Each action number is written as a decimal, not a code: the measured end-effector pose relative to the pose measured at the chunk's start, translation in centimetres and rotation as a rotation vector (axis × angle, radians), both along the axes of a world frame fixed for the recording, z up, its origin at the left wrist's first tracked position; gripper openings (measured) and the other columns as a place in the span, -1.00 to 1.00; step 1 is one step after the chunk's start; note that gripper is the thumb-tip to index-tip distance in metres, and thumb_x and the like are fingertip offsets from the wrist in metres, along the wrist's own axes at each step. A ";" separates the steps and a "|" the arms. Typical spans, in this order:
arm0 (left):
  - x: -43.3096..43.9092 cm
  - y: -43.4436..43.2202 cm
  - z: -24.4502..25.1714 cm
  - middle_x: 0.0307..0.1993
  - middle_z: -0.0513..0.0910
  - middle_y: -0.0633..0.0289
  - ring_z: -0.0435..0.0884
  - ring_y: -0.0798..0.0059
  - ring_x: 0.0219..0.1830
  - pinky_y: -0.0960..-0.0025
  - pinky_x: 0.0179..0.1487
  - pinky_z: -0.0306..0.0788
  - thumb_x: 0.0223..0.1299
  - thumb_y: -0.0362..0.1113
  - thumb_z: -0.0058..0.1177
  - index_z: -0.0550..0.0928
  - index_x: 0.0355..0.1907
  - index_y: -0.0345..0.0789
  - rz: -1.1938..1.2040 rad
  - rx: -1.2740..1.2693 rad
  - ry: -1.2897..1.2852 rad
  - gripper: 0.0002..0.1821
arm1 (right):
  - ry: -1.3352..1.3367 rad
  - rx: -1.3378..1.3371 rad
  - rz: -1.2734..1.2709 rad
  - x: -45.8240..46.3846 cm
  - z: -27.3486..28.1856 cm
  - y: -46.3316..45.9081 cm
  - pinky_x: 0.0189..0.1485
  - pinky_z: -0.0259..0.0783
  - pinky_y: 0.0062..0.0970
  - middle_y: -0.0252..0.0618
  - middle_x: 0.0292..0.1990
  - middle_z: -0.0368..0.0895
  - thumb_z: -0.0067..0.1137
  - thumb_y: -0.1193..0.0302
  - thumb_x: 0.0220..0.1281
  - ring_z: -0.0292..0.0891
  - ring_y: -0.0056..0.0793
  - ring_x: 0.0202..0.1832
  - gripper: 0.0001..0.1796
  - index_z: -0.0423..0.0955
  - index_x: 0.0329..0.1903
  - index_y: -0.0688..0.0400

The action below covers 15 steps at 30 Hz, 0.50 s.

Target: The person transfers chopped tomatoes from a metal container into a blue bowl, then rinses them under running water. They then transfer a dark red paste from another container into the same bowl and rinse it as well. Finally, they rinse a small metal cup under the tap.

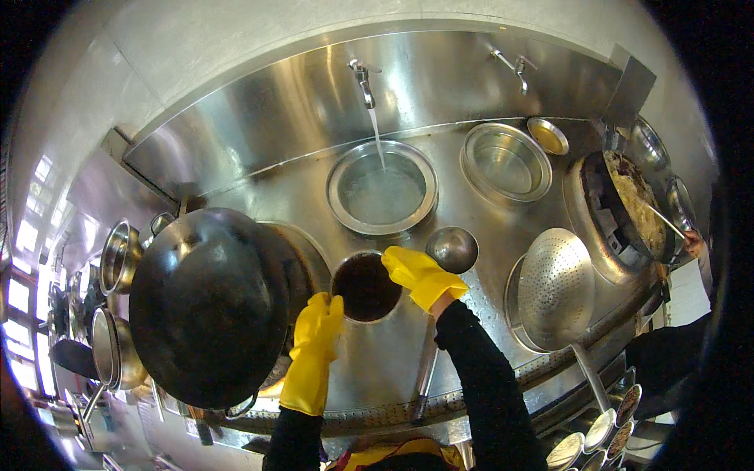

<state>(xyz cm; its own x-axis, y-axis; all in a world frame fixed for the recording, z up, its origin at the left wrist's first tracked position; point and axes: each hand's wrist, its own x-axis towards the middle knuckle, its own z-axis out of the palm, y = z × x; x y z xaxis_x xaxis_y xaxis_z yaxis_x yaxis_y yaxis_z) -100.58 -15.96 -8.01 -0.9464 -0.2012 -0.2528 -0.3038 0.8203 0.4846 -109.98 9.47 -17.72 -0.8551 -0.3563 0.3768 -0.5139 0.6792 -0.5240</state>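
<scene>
A round container of dark contents (366, 287) stands on the steel counter between my hands. My left hand (318, 329), in a yellow rubber glove, is at its lower left rim. My right hand (419, 275), gloved alike, is at its upper right rim, fingers over the edge. Both hands appear to grip the rim. Just right of my right hand lies a steel ladle (452, 249), its handle running towards the counter's front. Beyond the container, water runs from a tap (364, 85) into a wide metal basin (382, 221) of water.
A large dark wok (206, 306) stands tilted at left. Rightwards are a second water basin (506, 197), a perforated strainer (556, 288) on a pot, and a small dish (548, 136). At far right a co-worker's hand (693, 243) holds a utensil in a wok of food (633, 194).
</scene>
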 end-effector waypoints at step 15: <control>-1.2 5.2 -5.7 -0.31 0.61 0.16 0.54 0.37 -0.26 0.28 -0.09 0.43 0.28 -0.26 0.21 0.60 -0.20 -0.41 0.231 0.603 0.241 -0.77 | 0.113 0.035 0.273 -0.4 6.1 2.3 0.20 0.41 -0.05 -0.20 -0.01 0.73 0.11 0.29 0.31 0.58 0.00 0.12 -0.70 0.65 0.06 -0.07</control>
